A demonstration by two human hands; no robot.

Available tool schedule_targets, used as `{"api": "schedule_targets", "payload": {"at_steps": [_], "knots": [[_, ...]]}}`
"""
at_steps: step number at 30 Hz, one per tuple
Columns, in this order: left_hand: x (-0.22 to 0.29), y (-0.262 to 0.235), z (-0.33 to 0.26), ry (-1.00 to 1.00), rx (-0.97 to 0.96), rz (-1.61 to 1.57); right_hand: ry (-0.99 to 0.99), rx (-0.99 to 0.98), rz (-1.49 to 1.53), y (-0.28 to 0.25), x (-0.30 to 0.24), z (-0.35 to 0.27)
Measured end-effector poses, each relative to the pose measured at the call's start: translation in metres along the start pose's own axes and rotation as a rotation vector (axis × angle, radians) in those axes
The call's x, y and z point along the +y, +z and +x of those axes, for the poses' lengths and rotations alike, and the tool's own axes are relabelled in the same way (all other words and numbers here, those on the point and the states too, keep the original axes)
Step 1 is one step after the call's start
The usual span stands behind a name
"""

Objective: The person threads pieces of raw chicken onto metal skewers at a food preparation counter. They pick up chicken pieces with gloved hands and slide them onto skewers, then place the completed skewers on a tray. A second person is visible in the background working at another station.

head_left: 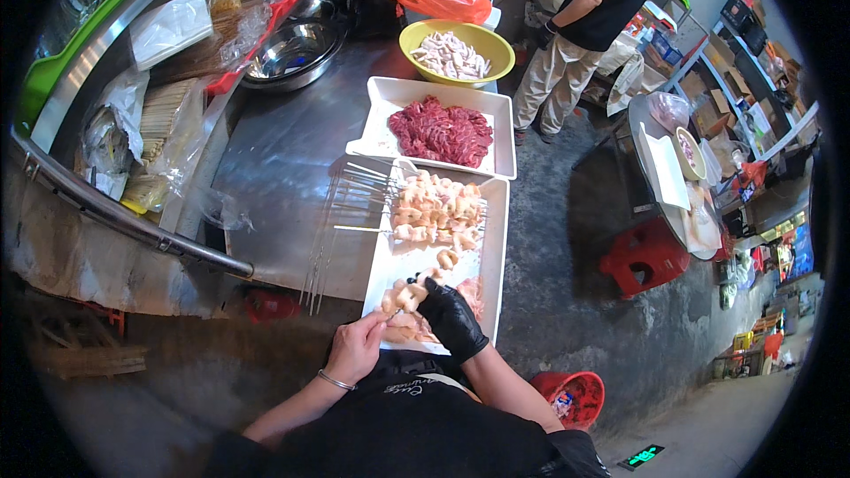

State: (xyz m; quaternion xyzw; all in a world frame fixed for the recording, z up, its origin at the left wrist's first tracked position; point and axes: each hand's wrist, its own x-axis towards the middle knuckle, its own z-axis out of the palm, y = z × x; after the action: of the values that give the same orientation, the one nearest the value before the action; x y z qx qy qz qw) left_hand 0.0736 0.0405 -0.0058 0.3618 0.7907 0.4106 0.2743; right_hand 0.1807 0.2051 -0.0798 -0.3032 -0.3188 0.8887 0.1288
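My bare left hand (356,347), with a bangle at the wrist, pinches the near end of a meat skewer (405,297) over the lower white tray (383,267). The skewer's stick is mostly hidden by my fingers. Wearing a black glove, my right hand (452,316) closes around the pale meat pieces on it. Loose raw meat (409,327) lies in the tray under both hands. Farther up the same tray, several loaded skewers (438,208) lie side by side, their sticks pointing left over the rim.
Beyond sits another white tray (505,133) of red meat strips (440,131), then a yellow bowl (505,55) of pale pieces. Bare metal skewers (323,248) lie on the steel table (274,159). A red bucket (595,398) stands right; a person (589,26) works farther off.
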Motion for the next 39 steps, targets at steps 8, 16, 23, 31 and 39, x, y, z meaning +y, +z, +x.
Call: {"api": "schedule_targets", "payload": {"at_steps": [8, 16, 23, 31, 39], "knots": [[-0.006, -0.006, -0.004, -0.078, -0.100, -0.044, -0.040, 0.055, 0.200, 0.000, -0.019, 0.002], [-0.023, -0.015, -0.004, -0.062, -0.142, -0.030, -0.150, 0.138, 0.255, -0.020, -0.023, 0.012], [-0.030, -0.029, 0.005, -0.115, -0.242, -0.025, -0.097, 0.289, 0.296, -0.026, -0.034, 0.010], [-0.030, -0.061, 0.064, 0.125, 0.005, 0.315, -0.133, 0.314, 0.370, -0.038, -0.014, 0.024], [-0.050, -0.043, 0.200, 0.244, -0.048, 0.533, -0.015, 0.224, 0.222, -0.047, -0.010, 0.003]]}}
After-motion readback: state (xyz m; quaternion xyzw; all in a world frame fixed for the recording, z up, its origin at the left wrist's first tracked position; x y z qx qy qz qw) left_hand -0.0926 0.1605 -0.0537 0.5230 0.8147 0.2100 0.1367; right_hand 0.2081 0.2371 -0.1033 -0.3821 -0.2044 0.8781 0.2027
